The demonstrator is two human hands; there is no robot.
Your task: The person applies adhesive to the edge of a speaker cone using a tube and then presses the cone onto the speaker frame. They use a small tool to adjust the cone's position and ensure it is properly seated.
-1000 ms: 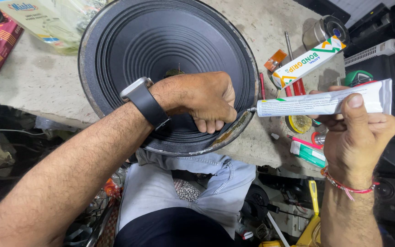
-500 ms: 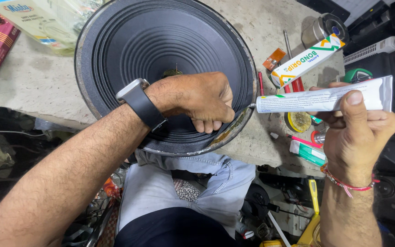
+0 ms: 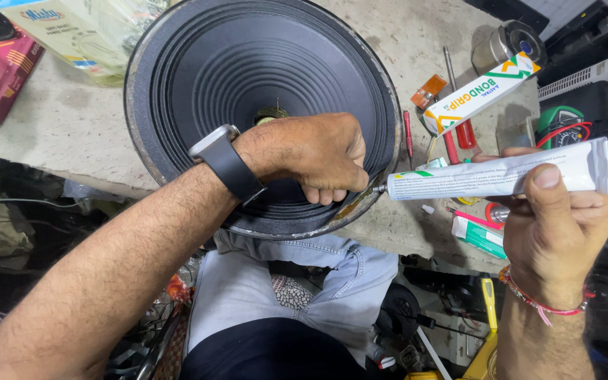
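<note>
The left hand is pressing, fingers curled, on the near rim of the speaker cone lying on the table. The right hand is pinching a soft white glue tube (nozzle touching the rim); the cone looks thin and fragile, so gripping its metal frame seems safest.

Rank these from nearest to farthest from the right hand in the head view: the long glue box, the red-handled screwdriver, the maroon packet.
1. Red-handled screwdriver, just up and left of the right hand.
2. Long glue box, farther up the bench.
3. Maroon packet, far across at the left edge, beyond the speaker.
</note>
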